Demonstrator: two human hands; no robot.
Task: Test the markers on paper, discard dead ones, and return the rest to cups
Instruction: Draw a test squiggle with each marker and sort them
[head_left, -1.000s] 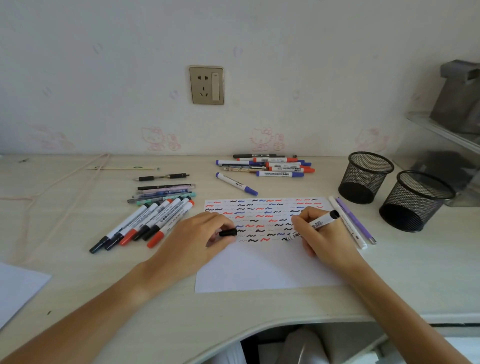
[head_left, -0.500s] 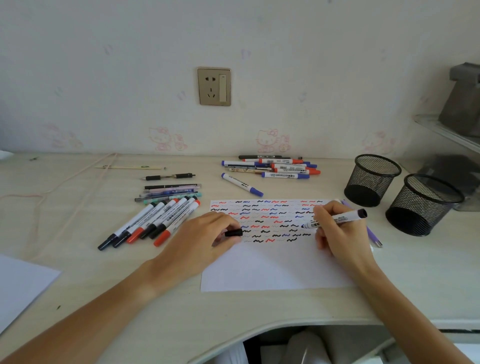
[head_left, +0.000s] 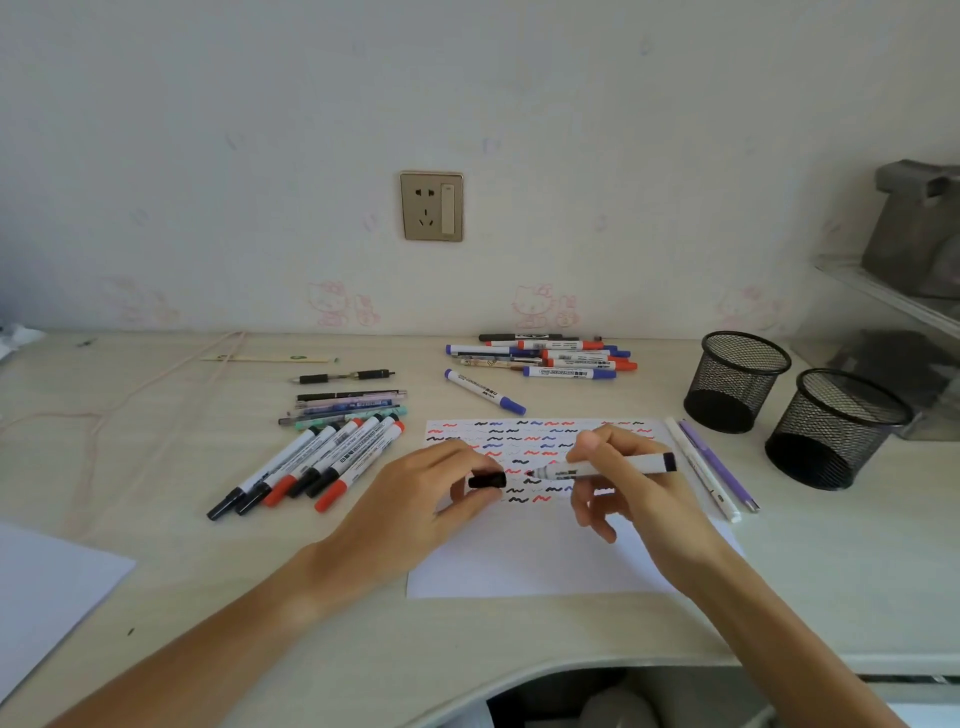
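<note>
Marker (head_left: 602, 469) in right hand (head_left: 639, 483), tip just beside left hand's (head_left: 426, 499) cap (head_left: 487, 480).

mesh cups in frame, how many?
2: the far cup and the near cup, side by side at the desk's right edge, right of the paper. Nothing seems to hide a third.

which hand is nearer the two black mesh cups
Right. The right hand, holding the marker over the paper, lies just left of the mesh cups; the left hand, pinching the black cap, is farther left.
</note>
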